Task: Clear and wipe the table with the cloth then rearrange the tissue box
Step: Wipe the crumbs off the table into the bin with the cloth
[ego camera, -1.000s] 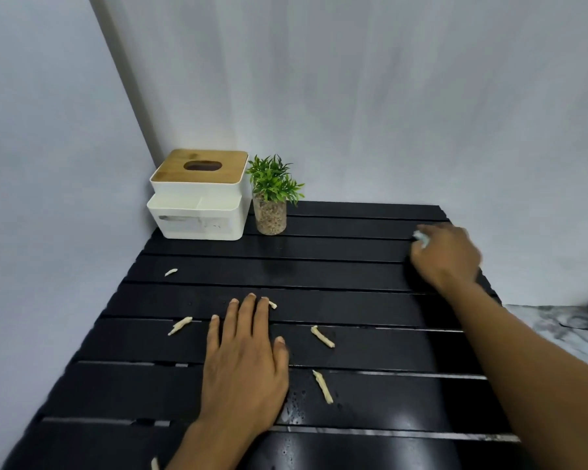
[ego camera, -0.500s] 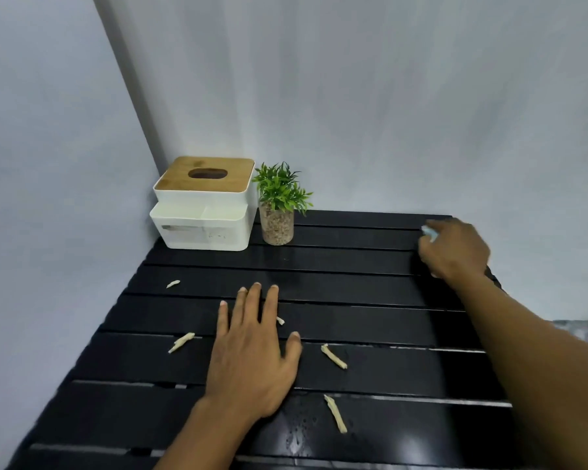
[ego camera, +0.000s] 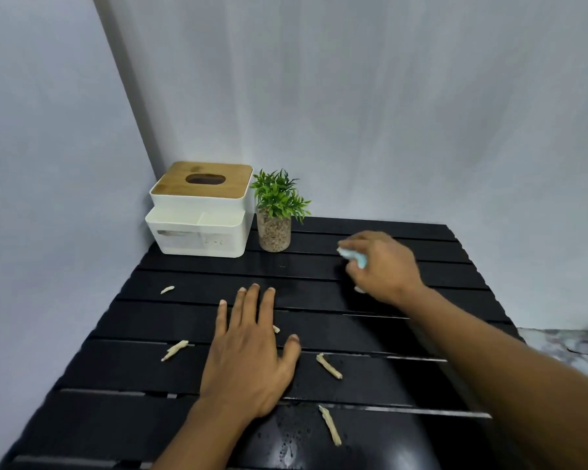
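Wiping appears to be in hand: the right hand (ego camera: 382, 266) grips the bunched cloth (ego camera: 353, 256) on the table (ego camera: 184, 378), the left hand (ego camera: 248, 354) lies flat and empty among 5 scraps (ego camera: 329, 367), the tissue box (ego camera: 201, 215) stands well beyond it, and the next move likely calls for sweeping the scraps clear.

Two bare hands and forearms of one person. The left hand (ego camera: 248, 361) shows short, rounded nails, creased knuckles and faint tendon ridges across its back. The left forearm (ego camera: 197, 435) is unclothed to the picture's edge. The right hand (ego camera: 382, 266) is slightly blurred; the right forearm (ego camera: 506, 368) is likewise bare.
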A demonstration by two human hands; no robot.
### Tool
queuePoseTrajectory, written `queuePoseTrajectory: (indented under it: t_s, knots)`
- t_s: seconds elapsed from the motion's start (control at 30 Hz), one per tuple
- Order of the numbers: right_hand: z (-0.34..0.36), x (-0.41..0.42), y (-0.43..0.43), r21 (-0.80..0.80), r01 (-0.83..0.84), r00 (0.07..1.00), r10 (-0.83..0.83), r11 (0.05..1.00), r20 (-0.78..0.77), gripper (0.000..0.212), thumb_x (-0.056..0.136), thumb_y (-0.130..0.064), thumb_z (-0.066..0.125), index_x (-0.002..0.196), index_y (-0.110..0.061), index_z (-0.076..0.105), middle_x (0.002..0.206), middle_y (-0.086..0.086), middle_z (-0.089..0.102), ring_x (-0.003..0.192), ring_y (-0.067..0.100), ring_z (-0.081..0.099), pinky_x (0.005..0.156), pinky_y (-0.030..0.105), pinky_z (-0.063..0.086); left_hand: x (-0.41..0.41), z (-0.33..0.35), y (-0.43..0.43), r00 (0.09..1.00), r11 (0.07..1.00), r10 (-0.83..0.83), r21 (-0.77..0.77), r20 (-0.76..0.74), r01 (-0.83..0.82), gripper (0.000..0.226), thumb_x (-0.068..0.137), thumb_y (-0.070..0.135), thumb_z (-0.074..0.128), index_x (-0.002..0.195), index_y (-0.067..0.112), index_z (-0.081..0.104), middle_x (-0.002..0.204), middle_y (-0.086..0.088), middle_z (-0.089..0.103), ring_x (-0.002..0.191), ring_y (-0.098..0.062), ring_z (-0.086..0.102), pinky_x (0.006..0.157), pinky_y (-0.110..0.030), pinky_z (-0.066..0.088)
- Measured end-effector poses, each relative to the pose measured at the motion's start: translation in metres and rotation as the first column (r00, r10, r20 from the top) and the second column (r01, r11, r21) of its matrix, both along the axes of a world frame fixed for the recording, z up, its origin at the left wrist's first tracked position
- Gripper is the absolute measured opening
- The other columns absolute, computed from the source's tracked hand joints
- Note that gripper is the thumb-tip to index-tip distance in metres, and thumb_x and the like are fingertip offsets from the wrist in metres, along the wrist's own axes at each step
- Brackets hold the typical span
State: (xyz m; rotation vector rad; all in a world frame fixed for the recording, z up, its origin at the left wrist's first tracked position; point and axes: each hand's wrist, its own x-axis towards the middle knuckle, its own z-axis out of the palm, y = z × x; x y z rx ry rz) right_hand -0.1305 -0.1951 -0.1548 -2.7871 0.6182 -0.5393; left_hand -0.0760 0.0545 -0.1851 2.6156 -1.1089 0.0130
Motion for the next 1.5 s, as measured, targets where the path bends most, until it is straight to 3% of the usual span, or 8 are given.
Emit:
queuePoseTrajectory:
  t_s: [0.1, 0.2, 0.47, 0.73, 0.8, 0.93, 1.2, 1.5]
  knots:
    - [0.011, -0.013, -0.081, 0.098, 0.488, 0.873, -0.482, 0.868, -0.074, 0.022, 0.075, -0.024, 0.047, 0.083, -0.020, 0.067, 0.096, 0.003, 0.070, 0.084, 0.025, 0.061, 0.071, 0.032, 0.050, -0.002, -0.002, 0.001, 1.000, 1.000, 0.001, -0.009, -0.003, -0.001, 0.082, 0.081, 0.063, 0.008, 0.151, 0.022, 0.000, 0.162, -0.001, 0.004, 0.148, -0.016, -0.004, 0.121, -0.042, -0.002]
    - [-0.006, 0.005, -0.098, 0.001, 0.625, 0.775, -0.620, 0.781, -0.122, 0.030, 0.084, -0.022, 0.043, 0.100, -0.008, 0.065, 0.110, 0.014, 0.060, 0.103, 0.034, 0.052, 0.079, 0.040, 0.049, -0.001, -0.004, 0.001, 1.000, 1.000, 0.006, -0.014, 0.002, -0.006, 0.081, 0.080, 0.063, 0.008, 0.151, 0.023, 0.000, 0.162, 0.001, 0.003, 0.148, -0.015, -0.004, 0.121, -0.039, -0.004]
    - [-0.019, 0.087, -0.002, -0.057, 0.111, 0.992, -0.114, 0.992, -0.054, 0.038, 0.084, -0.029, 0.048, 0.118, -0.022, 0.064, 0.118, 0.000, 0.061, 0.111, 0.023, 0.052, 0.076, 0.035, 0.044, 0.000, -0.002, 0.000, 1.000, 1.000, 0.007, -0.023, -0.003, -0.007, 0.080, 0.081, 0.060, 0.012, 0.151, 0.021, 0.005, 0.162, 0.000, 0.006, 0.148, -0.015, -0.002, 0.121, -0.040, -0.002]
    - [-0.011, -0.012, 0.074, -0.019, -0.364, 0.927, 0.360, 0.931, -0.106, 0.043, 0.078, -0.033, 0.046, 0.117, -0.034, 0.064, 0.117, -0.016, 0.061, 0.112, 0.008, 0.052, 0.081, 0.026, 0.047, 0.000, 0.003, 0.000, 1.000, 1.000, -0.003, 0.027, -0.001, 0.003, 0.075, 0.083, 0.055, 0.022, 0.149, 0.017, 0.020, 0.160, -0.008, 0.014, 0.148, -0.023, 0.008, 0.121, -0.044, 0.003]
    - [-0.009, -0.038, 0.048, -0.076, -0.259, 0.959, 0.248, 0.963, -0.137, 0.041, 0.079, -0.033, 0.047, 0.116, -0.035, 0.064, 0.118, -0.016, 0.061, 0.113, 0.009, 0.052, 0.082, 0.028, 0.046, 0.000, 0.002, 0.000, 1.000, 1.000, -0.006, 0.008, -0.007, 0.006, 0.076, 0.083, 0.055, 0.023, 0.148, 0.017, 0.022, 0.160, -0.009, 0.016, 0.147, -0.024, 0.010, 0.121, -0.044, 0.004]
    - [-0.003, -0.073, -0.001, -0.006, 0.451, 0.891, -0.450, 0.893, -0.062, 0.037, 0.082, -0.027, 0.051, 0.115, -0.027, 0.066, 0.117, -0.002, 0.062, 0.108, 0.025, 0.055, 0.078, 0.038, 0.046, 0.000, 0.001, -0.001, 1.000, 1.000, 0.003, 0.009, -0.005, -0.003, 0.077, 0.081, 0.056, 0.022, 0.148, 0.017, 0.023, 0.159, -0.009, 0.018, 0.147, -0.025, 0.011, 0.121, -0.045, 0.005]
    - [-0.004, -0.054, 0.113, 0.089, -0.110, 0.992, 0.114, 0.990, -0.047, 0.039, 0.083, -0.026, 0.050, 0.119, -0.033, 0.064, 0.120, -0.016, 0.060, 0.113, 0.010, 0.052, 0.080, 0.028, 0.047, -0.007, 0.023, 0.017, 0.988, 0.996, -0.077, -0.060, -0.132, 0.069, 0.061, 0.093, 0.036, 0.040, 0.149, 0.015, 0.023, 0.157, -0.008, 0.023, 0.146, -0.021, 0.015, 0.120, -0.042, 0.007]
    - [-0.001, -0.142, 0.110, 0.046, 0.463, 0.887, -0.461, 0.885, -0.036, 0.037, 0.082, -0.019, 0.055, 0.117, -0.018, 0.067, 0.116, 0.003, 0.063, 0.110, 0.028, 0.053, 0.079, 0.039, 0.047, -0.099, 0.027, 0.127, 0.994, 0.992, -0.110, -0.065, -0.010, 0.109, 0.060, 0.094, 0.046, 0.024, 0.148, 0.021, 0.025, 0.158, -0.001, 0.022, 0.146, -0.017, 0.017, 0.118, -0.030, 0.000]
